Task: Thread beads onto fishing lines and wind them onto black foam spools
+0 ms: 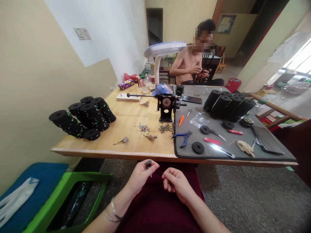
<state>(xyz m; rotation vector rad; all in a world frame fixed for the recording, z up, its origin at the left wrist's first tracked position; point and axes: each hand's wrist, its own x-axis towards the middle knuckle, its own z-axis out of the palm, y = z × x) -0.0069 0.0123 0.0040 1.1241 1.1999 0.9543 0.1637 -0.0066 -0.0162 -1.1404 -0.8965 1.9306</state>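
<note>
My left hand (142,174) is held over my lap, just off the table's near edge. Its fingers are closed round a small dark object (148,163), whose kind is too small to tell; a pale tip pokes out below the thumb. Close by on its right, my right hand (178,183) has thumb and fingertips pinched together, and anything between them is too small to make out. On the table ahead lie a pile of coloured beads (144,128), a pile of brassy bits (165,128) and a small bundle with coloured tips (150,137).
A black hand-crank winder (166,106) stands mid-table under a white lamp (165,48). Black spools are stacked left (59,116) and right (225,103). Blue pliers (184,138), an orange-handled tool (181,121) and tweezers (223,150) lie on the grey mat (187,152). Across the table sits another person (187,64).
</note>
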